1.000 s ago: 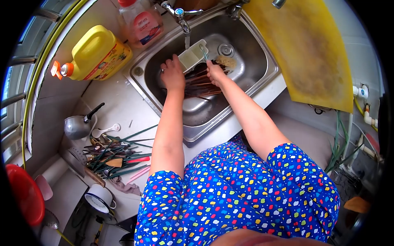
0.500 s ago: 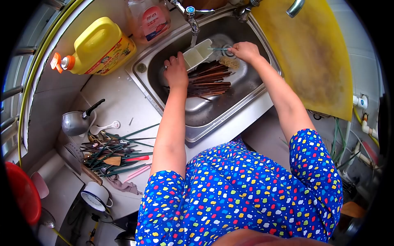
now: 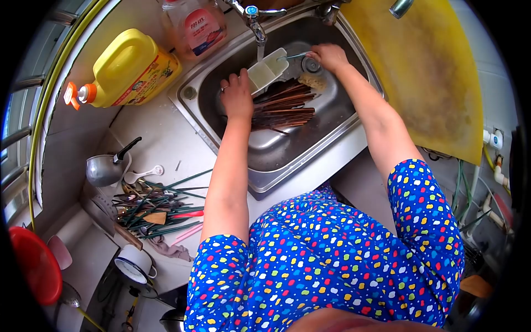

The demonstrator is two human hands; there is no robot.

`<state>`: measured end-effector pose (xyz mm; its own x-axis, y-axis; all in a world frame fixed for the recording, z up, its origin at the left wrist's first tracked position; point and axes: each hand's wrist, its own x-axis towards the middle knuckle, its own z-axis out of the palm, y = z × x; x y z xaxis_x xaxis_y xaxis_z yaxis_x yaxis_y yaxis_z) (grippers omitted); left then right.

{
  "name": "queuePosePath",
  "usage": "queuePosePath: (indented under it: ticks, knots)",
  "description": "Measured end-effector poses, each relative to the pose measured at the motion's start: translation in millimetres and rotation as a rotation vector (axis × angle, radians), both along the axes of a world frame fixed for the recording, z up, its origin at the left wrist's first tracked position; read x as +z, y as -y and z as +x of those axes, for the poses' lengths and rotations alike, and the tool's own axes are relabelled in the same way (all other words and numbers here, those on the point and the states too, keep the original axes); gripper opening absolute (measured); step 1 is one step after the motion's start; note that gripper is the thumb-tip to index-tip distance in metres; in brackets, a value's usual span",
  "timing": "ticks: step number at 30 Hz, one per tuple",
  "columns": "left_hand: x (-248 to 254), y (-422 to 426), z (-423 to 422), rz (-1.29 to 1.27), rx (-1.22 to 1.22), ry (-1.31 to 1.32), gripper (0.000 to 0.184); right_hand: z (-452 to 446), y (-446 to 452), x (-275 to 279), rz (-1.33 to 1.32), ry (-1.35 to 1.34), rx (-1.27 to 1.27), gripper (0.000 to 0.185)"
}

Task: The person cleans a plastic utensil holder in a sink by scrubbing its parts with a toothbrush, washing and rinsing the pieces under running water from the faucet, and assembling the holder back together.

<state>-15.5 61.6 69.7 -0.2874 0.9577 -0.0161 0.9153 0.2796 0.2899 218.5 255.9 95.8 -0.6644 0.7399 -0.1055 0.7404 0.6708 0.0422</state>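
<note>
My left hand [image 3: 237,95] is closed around the near end of a pale divided plastic utensil holder [image 3: 269,71], tilted over the sink [image 3: 287,148] below the tap [image 3: 255,25]. Pinched in my right hand [image 3: 329,56] is a slim light-blue toothbrush [image 3: 297,56]. Its far end meets the holder's open far end; the bristles are hard to make out. A spread bundle of brown chopsticks [image 3: 285,105] lies in the sink below the holder. Beside them, near the drain [image 3: 311,65], rests a tan scrubber [image 3: 313,82].
On the left counter stand a yellow jug [image 3: 133,69], a clear bottle with a pink label [image 3: 202,27] and a small pot [image 3: 103,170]. A pile of chopsticks and utensils [image 3: 160,207] lies beside my left arm. A yellow board [image 3: 420,72] leans right of the sink.
My right hand has shifted slightly up with the toothbrush, whose angle has changed at the holder's end. The holder's far end has tilted up a little. The whole view has shifted slightly.
</note>
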Motion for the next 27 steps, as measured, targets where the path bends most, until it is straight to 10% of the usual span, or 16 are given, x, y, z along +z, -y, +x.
queuePosePath:
  ticks: [3, 9, 16, 21, 27]
  knots:
    - [3.1, 0.6, 2.5, -0.026, 0.013, -0.011, 0.078, 10.4, -2.6, -19.8, -0.643, 0.037, -0.395, 0.041]
    - [-1.0, -2.9, 3.5, -0.054, 0.053, -0.072, 0.079, 14.5, 12.1, -9.4, -0.958, 0.106, -0.603, 0.041]
    - [-1.9, 0.6, 2.2, -0.005, 0.011, -0.083, 0.076, -55.0, 59.5, 25.3, -0.283, 0.135, -0.209, 0.021]
    - [17.2, 5.1, -3.3, -0.083, -0.015, 0.033, 0.082, -86.5, 67.6, -8.5, -0.429, 0.293, -0.136, 0.024]
    - [-7.5, 11.2, -16.2, 0.077, 0.117, 0.507, 0.104, -33.5, 90.1, 48.2, -0.561, -0.216, -0.321, 0.031]
